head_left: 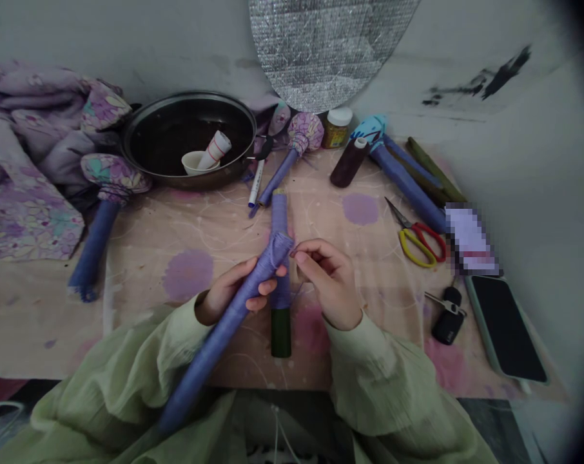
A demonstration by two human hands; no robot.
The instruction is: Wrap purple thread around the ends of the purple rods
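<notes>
**Wrapped rod in both hands, in front of the pan**

You sit at a table [142,348] covered in pale pink cloth with purple and pink blotches. The black pan [127,145] is your landmark, standing at the table's back edge. Left of the pan lies a heap of floral quilt [26,167], and behind it a silver foil sheet [325,45] leans on the wall.

Right of the pan are a blue stick with a patterned cloth head [408,180], a green stick [434,169], scissors [418,241] with red and yellow handles, a phone [505,328] and a car key [449,316]. Nearer the pan stand a dark red thread spool [349,162] and a small yellow jar [337,127]. A white cup [195,164] and a white roll [215,149] sit inside the pan, and a marker [256,183] lies just beside it.

The wrapped rod [229,322], covered in blue-violet thread, is in your hands, in front of the pan and slanting down toward you. Your left hand [238,290] has its fingers curled around it. Your right hand [328,283] is at the rod's upper end, with its thumb and forefinger together; you cannot tell whether they pinch a thread.
</notes>
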